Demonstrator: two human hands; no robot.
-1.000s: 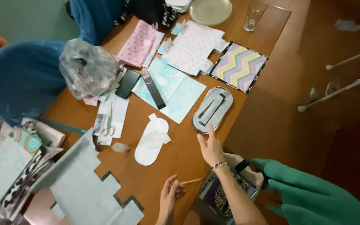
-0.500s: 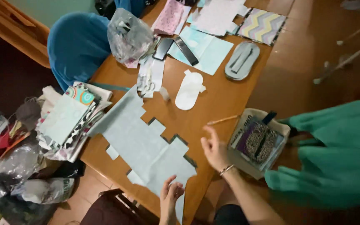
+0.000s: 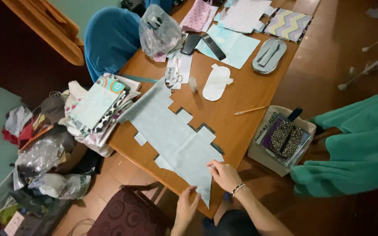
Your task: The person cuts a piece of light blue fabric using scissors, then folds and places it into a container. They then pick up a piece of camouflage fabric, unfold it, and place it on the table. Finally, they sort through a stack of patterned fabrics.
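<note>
A large pale blue fabric sheet (image 3: 171, 131) with notched, stepped edges lies across the near part of the wooden table (image 3: 237, 98). My right hand (image 3: 225, 175), with a bead bracelet on the wrist, rests flat on the sheet's near corner. My left hand (image 3: 186, 206) touches the sheet's pointed tip where it hangs over the table edge. A white oval fabric piece (image 3: 216, 83) and a pencil (image 3: 250, 111) lie farther up the table.
Scissors (image 3: 173, 77), a clear plastic bag (image 3: 159, 30), patterned fabrics (image 3: 287, 24) and a grey oval tray (image 3: 268, 55) sit at the far end. A folded fabric stack (image 3: 97, 107) overhangs the left edge. A box with pouches (image 3: 281, 137), a teal blanket (image 3: 359, 144) and chairs (image 3: 130, 214) surround the table.
The view has swung toward the near end of the table. My right hand moved from the bare wood onto the blue sheet, and my left hand slid to its tip.
</note>
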